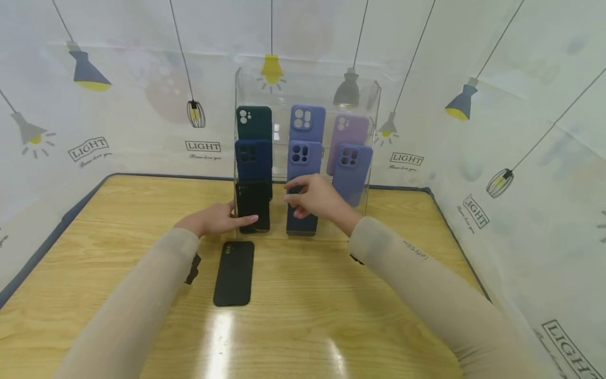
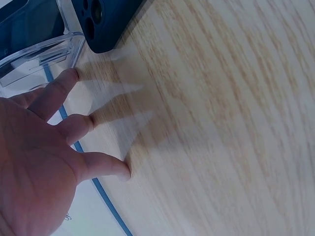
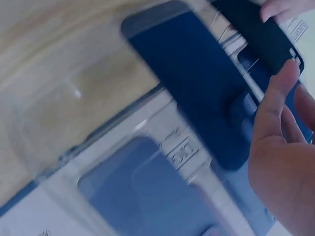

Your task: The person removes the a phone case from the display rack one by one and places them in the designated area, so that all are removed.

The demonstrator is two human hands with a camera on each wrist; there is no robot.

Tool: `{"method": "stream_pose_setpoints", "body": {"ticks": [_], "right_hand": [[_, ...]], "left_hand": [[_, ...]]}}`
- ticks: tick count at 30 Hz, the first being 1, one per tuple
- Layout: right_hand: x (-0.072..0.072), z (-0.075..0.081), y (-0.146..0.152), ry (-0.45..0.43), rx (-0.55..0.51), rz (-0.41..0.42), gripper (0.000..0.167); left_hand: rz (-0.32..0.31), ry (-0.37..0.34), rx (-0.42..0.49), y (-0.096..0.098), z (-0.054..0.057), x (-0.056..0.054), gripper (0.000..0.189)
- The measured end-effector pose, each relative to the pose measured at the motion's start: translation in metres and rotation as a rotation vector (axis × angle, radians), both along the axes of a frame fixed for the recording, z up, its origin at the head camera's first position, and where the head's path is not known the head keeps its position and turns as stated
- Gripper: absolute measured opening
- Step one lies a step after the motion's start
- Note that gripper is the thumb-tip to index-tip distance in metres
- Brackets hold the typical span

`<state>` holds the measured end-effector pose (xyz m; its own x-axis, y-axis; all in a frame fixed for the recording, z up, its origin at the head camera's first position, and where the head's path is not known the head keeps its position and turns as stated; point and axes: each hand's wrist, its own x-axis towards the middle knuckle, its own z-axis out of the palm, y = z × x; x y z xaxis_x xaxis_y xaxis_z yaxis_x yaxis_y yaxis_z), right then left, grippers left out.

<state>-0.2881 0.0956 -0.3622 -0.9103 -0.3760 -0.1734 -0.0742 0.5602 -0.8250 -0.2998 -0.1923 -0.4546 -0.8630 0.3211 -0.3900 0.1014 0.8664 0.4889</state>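
A clear stepped display rack (image 1: 377, 97) stands on the table with phone cases in three columns. My left hand (image 1: 214, 218) is at its lower left corner, thumb stretched across the front of a black phone case (image 1: 253, 200). In the left wrist view, the fingers (image 2: 56, 93) spread beside the rack's edge and close to the tabletop. My right hand (image 1: 314, 196) is in front of the middle column, fingers bent loosely with nothing between them, partly covering a dark blue phone case (image 1: 301, 225). Another black phone case (image 1: 234, 273) lies flat before the rack.
Higher up the rack sit a dark green case (image 1: 255, 120), a navy case (image 1: 254, 163), two periwinkle cases in the middle column, and a lilac case (image 1: 350, 126) behind a blue-violet case (image 1: 352, 176). The wooden table (image 1: 350, 295) meets patterned walls at the back and sides.
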Motion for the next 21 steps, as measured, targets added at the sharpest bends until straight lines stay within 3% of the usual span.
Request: {"method": "stream_pose_setpoints", "body": {"ticks": [11,21], "right_hand": [[-0.009,0.01,0.031,0.149,0.162,-0.066,0.051],[-0.005,-0.007,0.039,0.243,0.289,-0.029,0.067]], "left_hand": [[0.001,0.007,-0.002,-0.004,0.001,0.002,0.127],[-0.004,0.014,0.011,-0.002,0.001,0.002,0.126]]}}
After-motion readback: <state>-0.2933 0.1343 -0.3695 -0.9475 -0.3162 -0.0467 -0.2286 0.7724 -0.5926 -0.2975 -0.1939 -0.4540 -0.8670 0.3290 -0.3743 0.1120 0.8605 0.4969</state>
